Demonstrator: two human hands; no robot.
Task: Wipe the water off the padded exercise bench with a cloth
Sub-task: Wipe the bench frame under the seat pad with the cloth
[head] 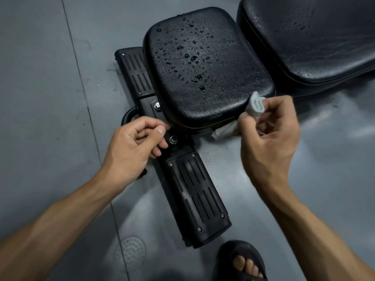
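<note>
The black padded seat (207, 67) of the exercise bench fills the upper middle, dotted with many water drops. A second, longer black pad (312, 37) lies to its right and also looks wet. My right hand (269, 134) holds a bunched light grey cloth (256, 104) at the seat's near right corner, and part of the cloth hangs below the pad edge. My left hand (132, 145) hovers with fingers curled beside the seat's near left edge, over the black frame; it holds nothing.
The bench's black base bar (194, 191) with ribbed foot covers runs diagonally beneath the seat across the grey floor (50, 98). A bolt and a knob sit near my left hand. My foot in a black sandal (243, 262) stands at the bottom edge.
</note>
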